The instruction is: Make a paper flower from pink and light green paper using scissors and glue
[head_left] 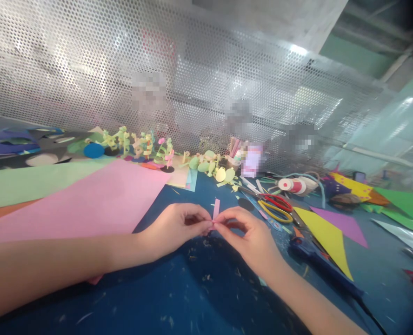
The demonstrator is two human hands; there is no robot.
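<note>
Pinching pink strip [216, 208] | left hand [178, 226], right hand [251, 232]: thumb-to-finger | free end upward in view | long axis leaning slightly right

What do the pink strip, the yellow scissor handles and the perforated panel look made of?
Pink strip: matte paper or thin foam, judging by its flat, even colour. Yellow scissor handles: probably smooth plastic, from the bright, solid colour and rounded loops. Perforated panel: likely metal, given its silvery sheen.

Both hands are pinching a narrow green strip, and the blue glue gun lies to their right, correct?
The narrow strip is pink, not green, as the head view shows. The left hand and right hand do pinch it, with the blue glue gun to their right.
</note>
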